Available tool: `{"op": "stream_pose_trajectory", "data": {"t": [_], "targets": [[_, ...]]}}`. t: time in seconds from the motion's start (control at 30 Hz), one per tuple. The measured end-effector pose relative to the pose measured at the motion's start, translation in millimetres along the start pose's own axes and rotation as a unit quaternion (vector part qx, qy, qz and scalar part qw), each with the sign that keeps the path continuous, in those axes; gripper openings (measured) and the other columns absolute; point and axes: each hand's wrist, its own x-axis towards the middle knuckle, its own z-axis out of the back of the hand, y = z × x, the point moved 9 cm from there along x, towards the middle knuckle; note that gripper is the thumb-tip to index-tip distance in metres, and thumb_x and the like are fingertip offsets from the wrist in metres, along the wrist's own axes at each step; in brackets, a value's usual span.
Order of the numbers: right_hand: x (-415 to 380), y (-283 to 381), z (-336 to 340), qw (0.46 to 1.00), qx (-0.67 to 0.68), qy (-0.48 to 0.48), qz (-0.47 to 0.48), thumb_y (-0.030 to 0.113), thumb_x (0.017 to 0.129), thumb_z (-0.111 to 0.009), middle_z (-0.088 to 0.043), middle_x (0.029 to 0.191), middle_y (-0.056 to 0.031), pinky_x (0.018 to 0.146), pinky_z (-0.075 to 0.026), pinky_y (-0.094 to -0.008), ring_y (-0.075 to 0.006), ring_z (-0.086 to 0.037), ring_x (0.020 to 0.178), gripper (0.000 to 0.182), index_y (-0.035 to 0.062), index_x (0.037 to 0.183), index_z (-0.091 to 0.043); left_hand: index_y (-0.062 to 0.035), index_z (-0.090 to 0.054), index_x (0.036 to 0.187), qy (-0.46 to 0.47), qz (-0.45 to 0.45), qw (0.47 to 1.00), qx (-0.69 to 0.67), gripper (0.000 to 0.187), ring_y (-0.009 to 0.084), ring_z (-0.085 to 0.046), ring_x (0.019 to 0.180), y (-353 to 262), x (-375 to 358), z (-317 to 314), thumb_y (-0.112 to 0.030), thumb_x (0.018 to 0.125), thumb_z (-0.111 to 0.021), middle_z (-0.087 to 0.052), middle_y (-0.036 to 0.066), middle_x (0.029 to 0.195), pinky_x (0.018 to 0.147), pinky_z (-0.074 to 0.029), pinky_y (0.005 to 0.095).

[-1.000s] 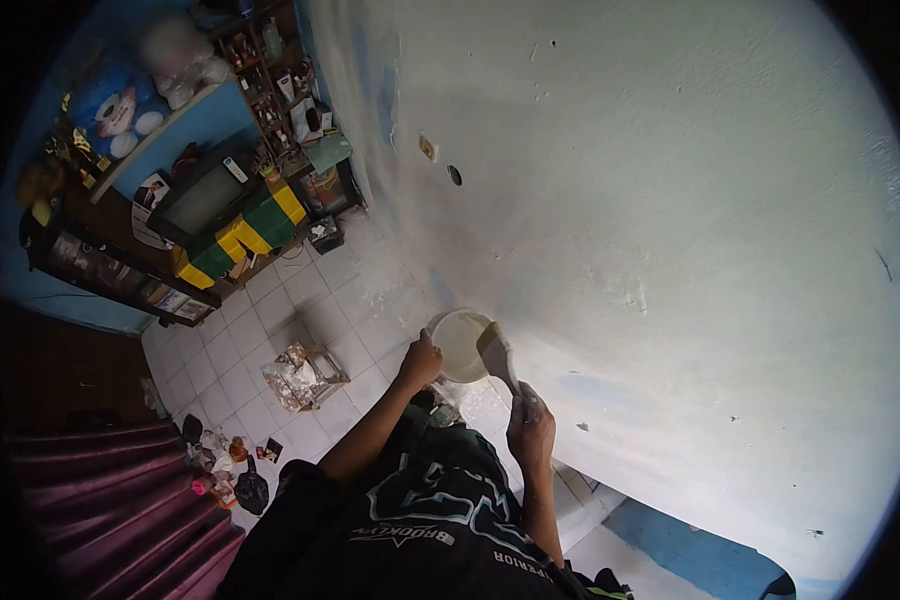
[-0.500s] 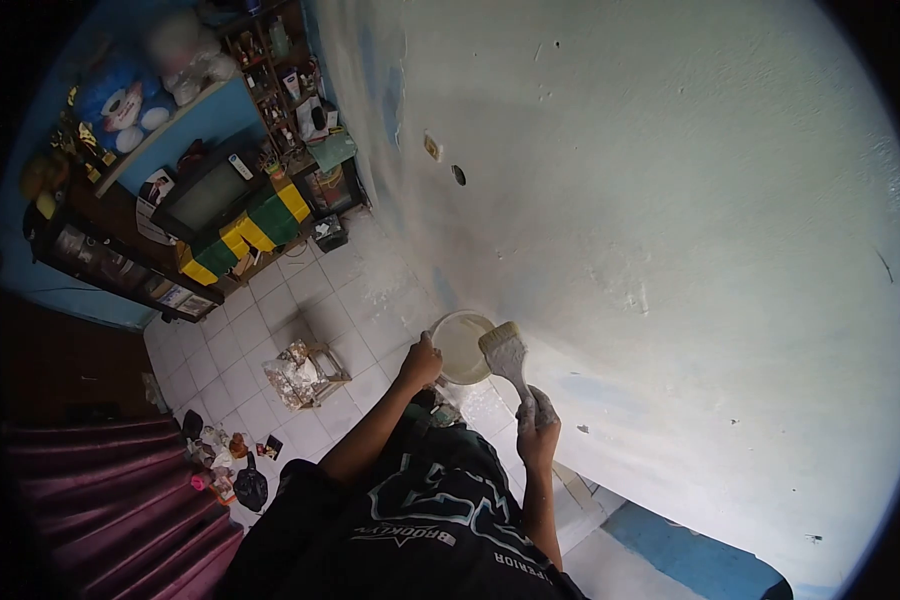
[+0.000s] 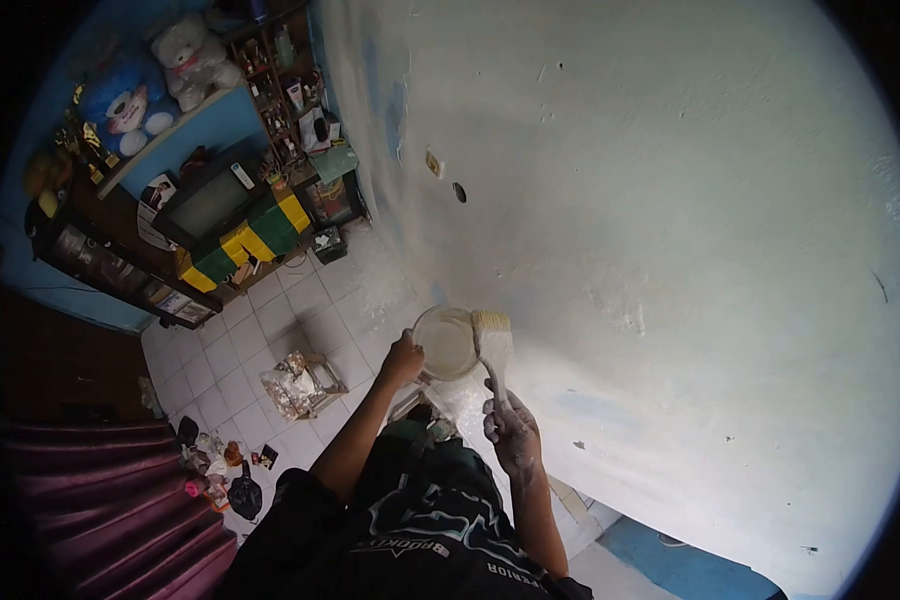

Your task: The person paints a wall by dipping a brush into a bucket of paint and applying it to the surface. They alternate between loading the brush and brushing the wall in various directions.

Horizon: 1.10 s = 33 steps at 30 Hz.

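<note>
My left hand (image 3: 402, 359) is closed on the near-left rim of a round paint bucket (image 3: 422, 322), which holds pale, whitish paint (image 3: 450, 348). In my right hand (image 3: 513, 432) is a wide paintbrush (image 3: 495, 350), gripped by its handle with the bristles pointing up and away from me. The brush head lies at the bucket's right rim and appears to touch it. Pale smears coat the brush and my right fingers and wrist. To the right rises a wall (image 3: 670, 250) with patchy white paint and bluish areas showing through.
A small wooden stool (image 3: 315, 385) with a crumpled patterned bag stands on the tiled floor. Beyond it are a television (image 3: 207, 200) on a cabinet and shelves with stuffed toys (image 3: 190, 65). Small items and a black bag (image 3: 245, 492) lie beside a maroon curtain (image 3: 110, 500).
The bucket and my left hand have shifted slightly left. My right hand has turned and moved left, bringing the brush head upright against the bucket's rim.
</note>
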Motion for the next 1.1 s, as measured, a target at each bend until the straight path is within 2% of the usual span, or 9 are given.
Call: {"op": "stream_pose_trajectory", "data": {"t": [0.1,0.23,0.4,0.53,0.63,0.77,0.9,1.03,1.1], "targets": [[26,2,-21,0.999,0.029,0.02,-0.035,0.017,0.089,-0.052,-0.056,0.089,-0.0078,0.057,-0.041,-0.0222,-0.0132,-0.052,0.065,0.039,-0.0022,0.123,-0.044,0.0071,-0.04,0.111,-0.022,0.009,0.998,-0.051,0.035,0.0435,-0.059,0.091,-9,13,27,-0.013,0.082,-0.047,-0.058,0.032,0.098,0.08,-0.048,0.0479],[74,37,-66,0.996,0.033,0.079,0.004,0.008,0.086,-0.053,-0.056,0.097,-0.0114,0.08,-0.05,-0.0371,-0.0244,-0.06,0.09,0.035,0.0008,0.118,-0.041,0.0056,-0.041,0.11,-0.057,0.001,0.988,-0.142,0.033,0.0443,-0.058,0.091,33,56,33,-0.012,0.082,-0.046,-0.058,0.032,0.098,0.078,-0.049,0.0486],[173,104,-120,0.988,-0.012,0.063,0.144,0.002,0.088,-0.045,-0.056,0.093,-0.0122,0.078,-0.051,-0.0379,-0.0256,-0.061,0.087,0.023,0.0057,0.111,-0.042,0.0043,-0.043,0.11,-0.075,0.019,0.973,-0.22,0.032,0.0449,-0.058,0.091,85,69,48,-0.012,0.083,-0.046,-0.059,0.031,0.097,0.077,-0.049,0.0494],[256,147,-142,0.964,-0.009,0.002,0.267,0.004,0.089,-0.046,-0.055,0.088,-0.0107,0.069,-0.053,-0.0344,-0.0222,-0.061,0.077,0.016,0.003,0.105,-0.045,0.0039,-0.043,0.113,-0.097,0.067,0.975,-0.187,0.034,0.045,-0.058,0.092,14,-12,105,-0.01,0.083,-0.045,-0.059,0.031,0.097,0.08,-0.047,0.0502],[325,133,-109,0.955,-0.007,-0.066,0.289,0.007,0.089,-0.048,-0.055,0.082,-0.0099,0.063,-0.052,-0.0336,-0.0193,-0.059,0.068,0.013,-0.0014,0.099,-0.048,0.0041,-0.042,0.114,-0.14,0.01,0.984,-0.109,0.033,0.0424,-0.061,0.086,79,9,97,-0.007,0.083,-0.043,-0.059,0.03,0.098,0.072,-0.052,0.0486],[366,65,-54,0.963,-0.041,-0.171,0.204,0.011,0.089,-0.051,-0.053,0.079,-0.0099,0.062,-0.054,-0.0373,-0.0206,-0.059,0.064,0.017,-0.0044,0.093,-0.047,0.0046,-0.038,0.115,-0.181,-0.035,0.983,-0.002,0.033,0.039,-0.065,0.07,80,-14,111,-0.003,0.084,-0.041,-0.058,0.031,0.098,0.055,-0.058,0.0434],[370,-12,-19,0.982,-0.019,-0.177,0.071,0.011,0.088,-0.05,-0.052,0.077,-0.0113,0.061,-0.053,-0.036,-0.022,-0.057,0.06,0.014,-0.0031,0.085,-0.048,0.0048,-0.032,0.118,-0.115,0.081,0.98,-0.139,0.036,0.038,-0.064,0.059,74,-39,110,-0.001,0.083,-0.037,-0.057,0.032,0.096,0.046,-0.058,0.0394],[381,-13,-17,0.985,0.101,-0.132,0.051,0.009,0.087,-0.049,-0.048,0.073,-0.0093,0.051,-0.046,-0.0297,-0.0178,-0.047,0.051,0.011,0.001,0.081,-0.046,0.0041,-0.031,0.12,-0.102,0.102,0.963,-0.226,0.037,0.0372,-0.064,0.057,81,-53,99,-0.002,0.084,-0.036,-0.057,0.032,0.094,0.045,-0.058,0.0395],[364,45,-54,0.985,0.14,-0.07,0.073,0.01,0.087,-0.049,-0.046,0.07,-0.0068,0.048,-0.043,-0.0273,-0.0146,-0.042,0.05,0.01,0.0036,0.079,-0.046,0.004,-0.03,0.12,-0.097,0.089,0.969,-0.21,0.037,0.0372,-0.064,0.056,89,-49,92,-0.002,0.084,-0.036,-0.057,0.032,0.095,0.045,-0.058,0.0398]]}}
